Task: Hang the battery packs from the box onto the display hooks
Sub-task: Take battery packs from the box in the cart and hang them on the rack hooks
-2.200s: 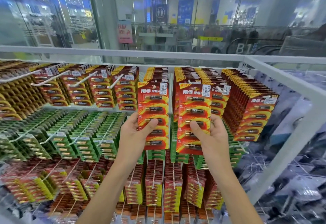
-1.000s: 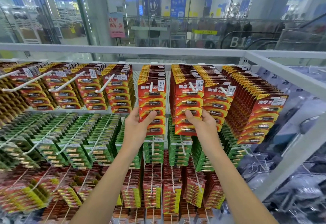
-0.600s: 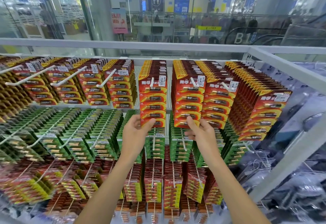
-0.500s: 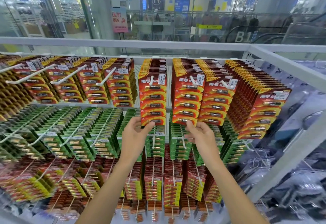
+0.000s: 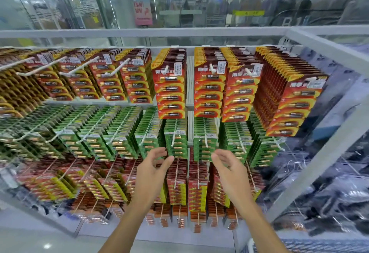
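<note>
The red battery packs (image 5: 170,93) hang in tight rows along the top rail, spreading from 10 o'clock to 2 o'clock of the view. Each card is upright and faces out, with single batteries lying crosswise in a column and a white tag near its top. White display hooks (image 5: 212,69) pass through the card tops. At 12 o'clock only their tips show past the front cards; at 10 o'clock longer bare lengths stick out. The green packs (image 5: 175,143) hang just below, and more red packs toward 6 o'clock.
</note>
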The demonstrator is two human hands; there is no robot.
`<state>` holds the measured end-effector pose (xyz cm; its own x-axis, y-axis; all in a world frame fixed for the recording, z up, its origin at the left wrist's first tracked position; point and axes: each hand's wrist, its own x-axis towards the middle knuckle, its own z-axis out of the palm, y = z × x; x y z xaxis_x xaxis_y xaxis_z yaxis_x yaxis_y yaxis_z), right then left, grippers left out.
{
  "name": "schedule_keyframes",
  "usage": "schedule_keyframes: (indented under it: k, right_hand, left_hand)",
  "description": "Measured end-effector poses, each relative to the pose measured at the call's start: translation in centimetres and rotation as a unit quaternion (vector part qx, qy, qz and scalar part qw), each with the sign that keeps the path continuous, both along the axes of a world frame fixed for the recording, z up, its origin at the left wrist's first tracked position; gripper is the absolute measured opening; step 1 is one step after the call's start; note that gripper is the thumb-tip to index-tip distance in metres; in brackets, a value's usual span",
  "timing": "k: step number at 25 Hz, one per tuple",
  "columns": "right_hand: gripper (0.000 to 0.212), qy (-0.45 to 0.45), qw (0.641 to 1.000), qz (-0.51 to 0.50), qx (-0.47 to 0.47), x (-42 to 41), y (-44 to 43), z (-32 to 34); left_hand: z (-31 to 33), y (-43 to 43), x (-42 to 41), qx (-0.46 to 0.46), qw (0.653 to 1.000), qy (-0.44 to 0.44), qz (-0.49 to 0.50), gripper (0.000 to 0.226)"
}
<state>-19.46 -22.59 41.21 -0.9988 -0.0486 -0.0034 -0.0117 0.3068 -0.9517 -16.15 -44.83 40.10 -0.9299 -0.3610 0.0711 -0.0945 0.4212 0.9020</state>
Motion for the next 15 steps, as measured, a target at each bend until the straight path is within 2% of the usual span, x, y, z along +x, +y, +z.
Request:
schedule_keyframes:
  k: [6, 10, 12, 15]
  right_hand:
    - [0.025, -0.014, 1.000, -0.005, 0.006, 4.1, 1.3, -2.5]
    - [0.017, -0.005, 1.000, -0.029, 0.001, 7.7, 2.4, -2.7]
    - [0.020, -0.003, 0.999, -0.043, 0.001, 10.1, 2.9, -3.1]
    - [0.017, -0.028, 0.998, -0.064, -0.003, 14.6, 4.1, -4.3]
  left_hand:
    - [-1.6, 1.9, 5.0, 0.003, 1.000, -0.003, -0.017, 0.036]
    - [-1.9, 2.6, 8.1, 0.015, 0.999, 0.008, -0.037, 0.034]
    - [-2.5, 3.1, 10.0, 0.029, 0.998, 0.016, -0.047, 0.030]
    - [-3.9, 4.3, 13.9, 0.067, 0.996, 0.020, -0.061, 0.037]
